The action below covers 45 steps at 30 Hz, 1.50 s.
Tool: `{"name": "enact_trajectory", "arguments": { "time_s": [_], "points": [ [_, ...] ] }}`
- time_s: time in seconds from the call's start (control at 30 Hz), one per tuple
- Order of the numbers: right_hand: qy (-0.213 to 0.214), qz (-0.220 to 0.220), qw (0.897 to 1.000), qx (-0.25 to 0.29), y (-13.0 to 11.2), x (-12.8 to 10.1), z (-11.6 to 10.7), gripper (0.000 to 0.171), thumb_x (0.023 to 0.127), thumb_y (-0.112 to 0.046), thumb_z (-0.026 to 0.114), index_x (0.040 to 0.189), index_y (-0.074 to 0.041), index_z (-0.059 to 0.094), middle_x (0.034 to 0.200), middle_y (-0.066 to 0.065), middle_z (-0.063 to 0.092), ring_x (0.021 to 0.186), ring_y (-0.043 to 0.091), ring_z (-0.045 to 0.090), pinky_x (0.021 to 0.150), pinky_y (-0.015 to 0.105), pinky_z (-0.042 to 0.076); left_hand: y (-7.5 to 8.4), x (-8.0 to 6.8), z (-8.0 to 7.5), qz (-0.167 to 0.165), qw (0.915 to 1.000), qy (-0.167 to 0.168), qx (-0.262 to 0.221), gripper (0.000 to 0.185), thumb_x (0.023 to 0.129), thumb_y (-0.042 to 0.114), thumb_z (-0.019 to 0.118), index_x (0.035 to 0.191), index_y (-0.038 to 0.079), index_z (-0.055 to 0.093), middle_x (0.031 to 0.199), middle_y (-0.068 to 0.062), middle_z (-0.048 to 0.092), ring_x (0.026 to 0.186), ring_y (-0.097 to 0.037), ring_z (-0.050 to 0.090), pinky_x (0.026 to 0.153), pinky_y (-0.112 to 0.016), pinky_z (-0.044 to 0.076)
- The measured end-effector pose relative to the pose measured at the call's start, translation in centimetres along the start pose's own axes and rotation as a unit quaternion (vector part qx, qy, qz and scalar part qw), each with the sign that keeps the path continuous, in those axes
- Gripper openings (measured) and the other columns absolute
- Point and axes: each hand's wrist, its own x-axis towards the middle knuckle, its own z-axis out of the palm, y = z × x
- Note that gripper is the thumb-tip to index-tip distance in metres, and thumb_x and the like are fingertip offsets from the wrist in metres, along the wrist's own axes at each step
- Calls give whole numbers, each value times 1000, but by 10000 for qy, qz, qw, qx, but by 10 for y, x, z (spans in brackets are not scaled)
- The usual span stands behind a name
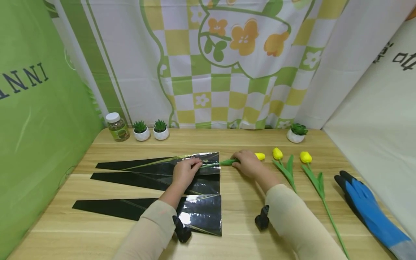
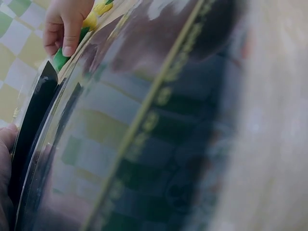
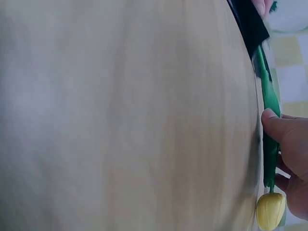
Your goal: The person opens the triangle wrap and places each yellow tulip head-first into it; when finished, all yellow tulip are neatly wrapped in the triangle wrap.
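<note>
Three tapered black flower sleeves with shiny clear fronts lie side by side. At the far sleeve [image 1: 156, 164], my left hand [image 1: 186, 174] pinches the film near its wide end. My right hand [image 1: 248, 164] grips an artificial yellow tulip [image 3: 270, 211] by its green leaves [image 3: 271, 98], just below the flower head. The tulip's stem runs leftward into the mouth of that sleeve; its far end is hard to make out. Beside it lies the middle sleeve [image 1: 204, 183], and the near sleeve [image 1: 203, 215] is partly under my left forearm.
Two more yellow tulips [image 1: 277, 154] [image 1: 306, 157] lie to the right. A blue glove [image 1: 370, 209] rests at the right edge. Along the back stand a lidded jar [image 1: 118, 130] and potted succulents [image 1: 141, 133] [image 1: 161, 133] [image 1: 296, 134], before a patterned curtain [image 1: 221, 83].
</note>
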Motion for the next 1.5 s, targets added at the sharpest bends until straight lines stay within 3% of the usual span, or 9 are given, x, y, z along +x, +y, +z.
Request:
{"name": "enact_trajectory", "arguments": {
  "time_s": [0.4,0.57,0.7,0.9,1.17,1.3,1.5],
  "points": [
    [211,-326,9988,302,-18,-1,12,27,95,-23,64,116,-6,68,117,14,67,115,36,57,105,51,42,3,-1,0,55,9999,-15,103,16,91,28,70,100,18,78,104,-1,76,100,-22,71,90,-43,56],
    [178,-167,9986,472,-17,-2,11,34,93,-25,67,123,-8,66,124,15,65,120,36,56,107,52,42,5,0,0,26,10000,-46,40,17,91,28,70,101,17,78,104,-2,76,101,-22,71,91,-43,56],
    [211,21,9957,905,-14,-6,5,40,92,-24,68,128,-7,63,132,17,61,126,38,53,108,53,42,5,0,-1,59,10000,-5,33,17,91,28,70,101,17,78,104,-2,76,101,-23,71,91,-43,56],
    [231,337,9886,1448,0,-13,-7,44,95,-24,66,134,-5,57,141,20,53,133,42,46,110,57,39,2,0,1,0,10000,-27,37,18,91,29,70,101,17,78,104,-2,76,102,-23,71,92,-42,56],
    [-139,1010,9768,1881,32,-26,-24,51,99,-22,60,144,-5,45,151,27,38,139,48,35,112,62,34,2,0,0,-49,9999,-127,82,19,92,29,68,105,18,77,107,-1,76,104,-23,70,93,-43,55],
    [-362,1139,9716,2045,45,-31,-29,50,100,-18,57,145,-2,43,149,29,40,137,48,39,112,59,36,2,0,-1,-28,9998,-164,118,21,93,29,68,107,18,77,110,-1,75,106,-23,69,94,-43,55],
    [-440,1112,9747,1888,53,-34,-27,41,102,-18,53,138,0,50,137,25,53,127,41,50,107,55,42,4,2,-5,-67,9990,-408,141,23,93,31,67,109,18,76,112,-1,75,106,-23,69,94,-43,55]
  ]
}}
